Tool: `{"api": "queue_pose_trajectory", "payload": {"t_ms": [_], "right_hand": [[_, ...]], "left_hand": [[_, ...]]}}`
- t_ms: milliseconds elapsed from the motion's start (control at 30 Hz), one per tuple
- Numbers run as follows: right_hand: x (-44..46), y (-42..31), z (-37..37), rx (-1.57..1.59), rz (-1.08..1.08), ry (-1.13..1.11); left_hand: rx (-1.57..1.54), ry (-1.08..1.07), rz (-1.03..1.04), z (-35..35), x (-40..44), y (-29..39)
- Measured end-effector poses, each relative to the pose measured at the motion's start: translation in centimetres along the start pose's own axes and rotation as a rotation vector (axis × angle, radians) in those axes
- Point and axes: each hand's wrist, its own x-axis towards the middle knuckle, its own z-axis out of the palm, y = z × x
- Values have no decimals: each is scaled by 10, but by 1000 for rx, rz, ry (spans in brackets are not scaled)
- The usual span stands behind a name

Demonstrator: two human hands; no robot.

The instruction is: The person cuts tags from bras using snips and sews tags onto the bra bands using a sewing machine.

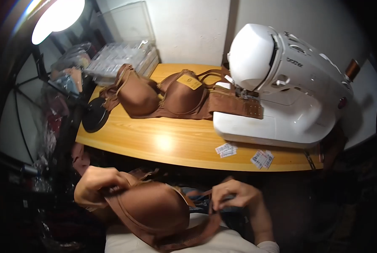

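A brown bra [154, 206] is stretched between my two hands above my lap, in front of the table edge. My left hand [100, 185] is closed on one side of it, near the top of a cup. The fingers of my right hand [234, 195] pinch its band or strap at the other end; which of the two, I cannot tell. A yellowish tag [185, 195] sticks out beside the cup. On the table lies a second brown bra [140, 99] with a yellow tag [189, 82], its hook-and-eye band reaching under the needle area of the white sewing machine [277, 90].
Two barcode labels [226, 149] [262, 159] lie near the front edge of the wooden table [154, 141]. Clear plastic cases [121, 59] stand at the back left, beside a lit lamp [58, 19] and its black base [95, 114]. A brown thread spool [352, 70] sits on the machine.
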Motion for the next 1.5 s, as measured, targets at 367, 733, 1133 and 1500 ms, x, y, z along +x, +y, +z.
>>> {"api": "queue_pose_trajectory", "payload": {"t_ms": [367, 733, 1133, 1500], "right_hand": [[30, 257, 54, -656, 629, 636], [-135, -77, 56, -648, 729, 395], [-158, -129, 65, -732, 609, 636], [-25, -92, -52, -661, -389, 1185]], "left_hand": [[-157, -384, -530, 166, -57, -110], [-305, -559, -265, 159, -15, -103], [-335, -858, -115, 147, 64, -64], [1083, 732, -185, -24, 70, -8]]}}
